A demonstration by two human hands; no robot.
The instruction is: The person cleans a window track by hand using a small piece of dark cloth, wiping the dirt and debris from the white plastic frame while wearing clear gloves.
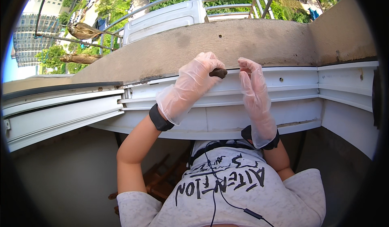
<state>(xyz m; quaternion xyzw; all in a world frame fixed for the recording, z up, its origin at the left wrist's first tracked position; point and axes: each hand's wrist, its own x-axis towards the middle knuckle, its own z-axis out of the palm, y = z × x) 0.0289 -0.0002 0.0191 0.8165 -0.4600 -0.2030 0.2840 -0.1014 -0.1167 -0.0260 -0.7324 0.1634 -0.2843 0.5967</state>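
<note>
My left hand (199, 78), in a clear disposable glove, pinches a small dark brown ridged lump (218, 73) between thumb and fingers. What the lump is made of cannot be told. The hand hangs over the white window frame track (225, 88), near the edge of the rough concrete ledge (258, 41). To its right, my right hand (254, 96) wears the same kind of glove. Its thumb and bent fingers stand slightly apart, with nothing visible between them. Black bands (159, 117) circle both wrists.
Beyond the ledge are a metal railing (228, 6) and a white moulded cover (164, 20). Two dried fish-like things (85, 31) hang on a pole at the far left. A sliding sash (63, 114) stands at left. An earphone cable (225, 199) dangles over my shirt; brown wooden furniture (161, 181) is below.
</note>
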